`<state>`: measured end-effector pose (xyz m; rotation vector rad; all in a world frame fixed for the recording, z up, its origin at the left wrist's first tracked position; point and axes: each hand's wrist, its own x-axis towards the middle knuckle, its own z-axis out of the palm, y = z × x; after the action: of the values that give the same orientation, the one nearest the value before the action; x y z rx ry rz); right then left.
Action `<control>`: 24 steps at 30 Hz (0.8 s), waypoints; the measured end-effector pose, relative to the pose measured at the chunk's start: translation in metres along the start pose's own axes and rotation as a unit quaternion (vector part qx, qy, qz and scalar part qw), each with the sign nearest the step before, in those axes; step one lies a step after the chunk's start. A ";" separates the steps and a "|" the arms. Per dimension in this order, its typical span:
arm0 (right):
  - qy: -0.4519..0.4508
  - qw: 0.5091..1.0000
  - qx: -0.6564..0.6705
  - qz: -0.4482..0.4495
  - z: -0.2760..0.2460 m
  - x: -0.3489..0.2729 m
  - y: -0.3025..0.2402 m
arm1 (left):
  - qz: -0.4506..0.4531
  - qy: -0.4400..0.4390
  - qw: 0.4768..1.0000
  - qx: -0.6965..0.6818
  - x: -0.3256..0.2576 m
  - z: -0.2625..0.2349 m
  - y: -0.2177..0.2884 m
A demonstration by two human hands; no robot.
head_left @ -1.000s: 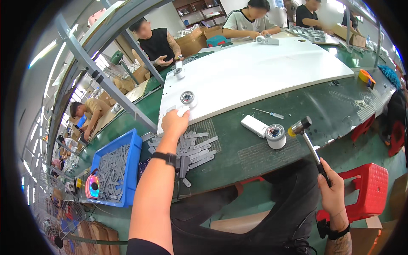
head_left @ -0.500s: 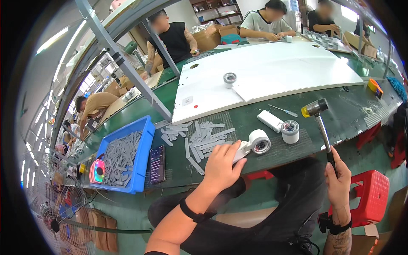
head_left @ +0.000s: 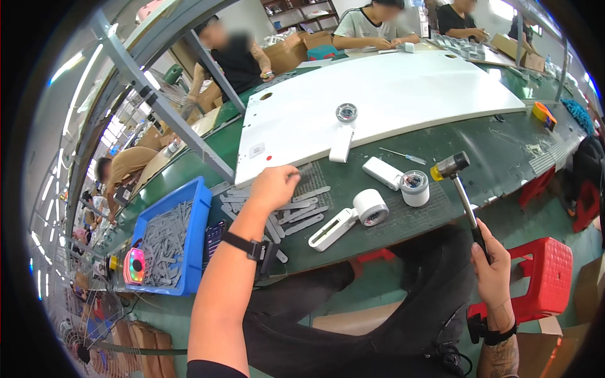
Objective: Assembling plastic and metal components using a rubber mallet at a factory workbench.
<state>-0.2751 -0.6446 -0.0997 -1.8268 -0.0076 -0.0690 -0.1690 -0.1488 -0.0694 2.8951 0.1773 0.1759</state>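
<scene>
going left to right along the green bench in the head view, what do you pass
Blue bin of grey strips → left hand over the loose grey strips → white roller part with a handle → second white roller part → hammer held in the right hand → red stool.

Left hand [head_left: 274, 186] rests palm-down, fingers curled, on the loose pile of grey strips [head_left: 296, 211] on the green bench [head_left: 504, 151], just below the edge of the white panel [head_left: 391, 94]. Right hand [head_left: 495, 268] grips the handle of a hammer [head_left: 463, 189] held upright, its head raised above the bench near a white round part [head_left: 414, 187]. A second white round part with attached bar [head_left: 353, 217] lies right of the strips; a blue bin [head_left: 198, 220] of more strips sits at far left.
</scene>
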 end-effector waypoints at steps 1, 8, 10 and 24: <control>-0.001 1.000 0.000 -0.001 0.000 0.000 0.002 | -0.011 0.021 0.999 -0.047 -0.002 -0.003 0.004; -0.013 1.000 0.013 0.009 0.001 0.004 0.003 | 0.052 0.015 0.866 -0.498 -0.082 -0.002 0.056; -0.013 1.000 0.014 0.004 0.002 0.005 0.001 | 0.010 0.021 0.837 -0.547 -0.103 -0.004 0.082; -0.070 0.997 -0.006 -0.022 0.021 0.001 -0.030 | 0.094 0.307 0.932 -0.169 -0.128 0.053 0.113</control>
<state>-0.2741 -0.6172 -0.0763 -1.8400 -0.1459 0.0285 -0.2762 -0.2870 -0.1065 2.4185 -0.0276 1.0365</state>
